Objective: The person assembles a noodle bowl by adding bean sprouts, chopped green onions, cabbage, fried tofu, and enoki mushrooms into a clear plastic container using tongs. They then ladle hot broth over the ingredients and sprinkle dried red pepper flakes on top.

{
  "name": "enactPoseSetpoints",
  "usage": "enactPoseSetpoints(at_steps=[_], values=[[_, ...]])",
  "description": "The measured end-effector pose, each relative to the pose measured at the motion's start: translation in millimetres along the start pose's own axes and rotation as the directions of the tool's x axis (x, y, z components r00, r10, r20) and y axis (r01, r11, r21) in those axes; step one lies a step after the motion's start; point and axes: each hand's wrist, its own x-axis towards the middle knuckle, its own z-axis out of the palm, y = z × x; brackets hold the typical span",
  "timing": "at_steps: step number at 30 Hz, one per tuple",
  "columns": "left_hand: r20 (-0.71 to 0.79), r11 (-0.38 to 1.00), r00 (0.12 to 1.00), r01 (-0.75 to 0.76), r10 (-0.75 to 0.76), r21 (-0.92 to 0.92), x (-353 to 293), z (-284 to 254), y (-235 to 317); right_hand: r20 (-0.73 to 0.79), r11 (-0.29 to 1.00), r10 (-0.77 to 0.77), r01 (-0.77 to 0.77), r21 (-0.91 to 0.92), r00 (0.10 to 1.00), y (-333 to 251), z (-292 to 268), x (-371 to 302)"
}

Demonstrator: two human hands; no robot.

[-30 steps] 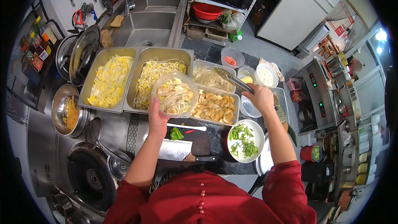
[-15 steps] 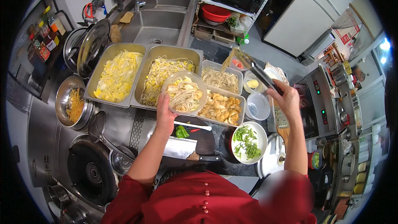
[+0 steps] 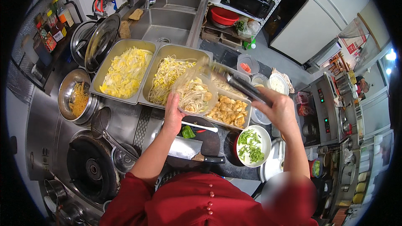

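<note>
A clear plastic bowl [image 3: 181, 80] rests in my left hand [image 3: 173, 116], fingers under and around its side. Pale strips and golden-brown pieces [image 3: 197, 97] lie in it. My right hand [image 3: 276, 111] grips dark-handled tongs [image 3: 247, 88]. Their tips are blurred by motion over the bowl's far right side, so what they hold is unclear. Behind the bowl is a steel pan of bean sprouts [image 3: 161, 81]. To its right are a tub of golden-brown chunks [image 3: 228, 112] and a tub of pale shreds [image 3: 224, 83], partly hidden by the tongs.
At left stand a steel pan of shredded yellow-white vegetable [image 3: 125, 72] and a bowl of orange shreds [image 3: 78, 100]. A cleaver [image 3: 184, 148] and green pepper [image 3: 188, 132] lie nearer me, beside a white bowl of chopped greens [image 3: 251, 145]. A wok burner [image 3: 93, 169] is at lower left.
My right hand has brought the tongs left and down, from above the shreds tub to the bowl. Strands hung from the tips earlier. The bowl stays in my left hand, slightly shifted as the view moved.
</note>
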Motion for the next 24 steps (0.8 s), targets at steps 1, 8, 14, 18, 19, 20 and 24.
enactPoseSetpoints(at_steps=[1, 8, 14, 18, 19, 20, 24], values=[[0.014, 1.0, 1.0, -0.018, 0.018, -0.015, -1, 0, 0, 0.11, 0.989, 0.026, -0.01, -0.149, 0.994, -2, 3, -1], [-0.007, 0.999, 1.0, -0.021, 0.021, 0.025, 1, -4, -6, 0.151, 0.981, -0.018, 0.046, -0.187, 0.988, -8, 9, 2], [-0.003, 0.997, 0.999, -0.051, 0.051, 0.065, -3, -6, -8, 0.259, 0.946, -0.022, 0.104, -0.308, 0.966, -27, 39, 26], [-0.001, 0.998, 0.998, -0.058, 0.058, 0.026, -3, -5, -4, 0.263, 0.96, -0.017, 0.089, -0.266, 0.965, -23, 26, 30], [0.017, 0.997, 0.997, -0.076, 0.076, -0.001, -3, -5, -3, 0.223, 0.955, 0.006, 0.06, -0.29, 0.975, -21, 20, 29], [-0.002, 0.999, 0.999, -0.042, 0.042, -0.018, -2, -4, -2, 0.21, 0.948, 0.03, 0.039, -0.315, 0.977, -22, 19, 27], [0.007, 1.0, 1.0, -0.01, 0.01, -0.021, 0, -3, 1, 0.385, 0.933, 0.055, 0.089, -0.348, 0.921, -30, 13, 18]])
